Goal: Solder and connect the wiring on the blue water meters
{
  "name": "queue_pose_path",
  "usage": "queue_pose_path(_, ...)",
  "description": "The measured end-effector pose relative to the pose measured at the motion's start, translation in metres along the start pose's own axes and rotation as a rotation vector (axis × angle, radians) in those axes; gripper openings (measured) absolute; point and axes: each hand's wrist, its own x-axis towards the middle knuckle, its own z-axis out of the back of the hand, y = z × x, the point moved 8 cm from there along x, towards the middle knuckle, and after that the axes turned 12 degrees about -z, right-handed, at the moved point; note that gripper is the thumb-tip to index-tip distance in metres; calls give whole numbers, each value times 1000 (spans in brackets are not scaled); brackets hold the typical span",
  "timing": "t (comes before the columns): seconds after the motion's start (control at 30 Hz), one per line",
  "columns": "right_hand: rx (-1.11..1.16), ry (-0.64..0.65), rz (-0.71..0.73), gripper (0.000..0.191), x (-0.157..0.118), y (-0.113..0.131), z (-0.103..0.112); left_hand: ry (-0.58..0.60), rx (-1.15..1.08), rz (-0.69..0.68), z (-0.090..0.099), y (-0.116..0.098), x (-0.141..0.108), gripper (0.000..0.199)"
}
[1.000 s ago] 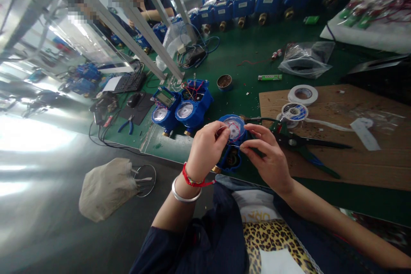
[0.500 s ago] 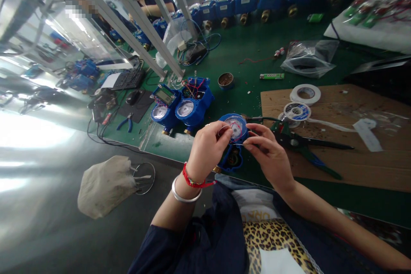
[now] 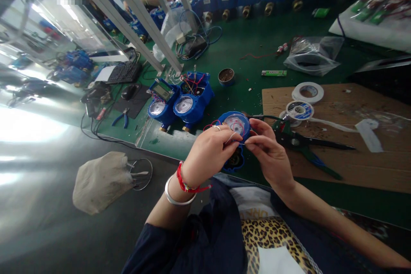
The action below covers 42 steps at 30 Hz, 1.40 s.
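Note:
A blue water meter (image 3: 230, 120) with a round clear dial stands at the table's front edge, its lower compartment (image 3: 233, 159) uncovered. Fine red wires (image 3: 211, 125) loop over the dial and out to its left. Fingers pinched, my left hand (image 3: 213, 150) is over the meter's front with a thin wire (image 3: 231, 136) in its fingertips. On the other side, my right hand (image 3: 269, 156) is closed by the meter's right rim, thumb and fingertips together close to the left fingertips. Whatever it pinches is too small to make out.
Two blue meters (image 3: 184, 105) with exposed wiring stand left of my hands. Large green-handled cutters (image 3: 297, 142), a solder spool (image 3: 299, 111) and a tape roll (image 3: 307, 93) lie on cardboard at right. Behind are a small round tin (image 3: 226, 76) and a green battery (image 3: 274, 73).
My left hand has shifted slightly right, bringing its fingertips nearer the right hand's. More red wire now shows left of the dial. My right hand stays nearly in place.

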Motion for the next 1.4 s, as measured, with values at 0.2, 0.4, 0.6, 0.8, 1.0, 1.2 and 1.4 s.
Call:
queue_pose_path(0.2, 37, 2, 31, 18, 0, 6, -2, 119, 93, -12, -7, -3, 5, 14)
queue_pose_path(0.4, 56, -16, 23, 18, 1, 5, -1, 126, 160, -5, -7, -4, 6, 13)
queue_pose_path(0.6, 31, -29, -3, 14, 1, 1, 0, 109, 146, 0, -7, -3, 6, 11)
queue_pose_path(0.8, -26, -40, -15, 10, 0, 0, 2, 87, 114, -11, -6, -3, 6, 11)
queue_pose_path(1.0, -64, -28, -19, 9, 2, 1, 1, 81, 94, 9, -6, -1, 6, 11)
queue_pose_path(1.2, -54, -28, -21, 9, 1, 2, 1, 94, 94, 11, -6, -1, 6, 11)
queue_pose_path(1.4, -68, -49, -32, 5, 1, 6, 2, 108, 115, 23, -7, -2, 7, 10)
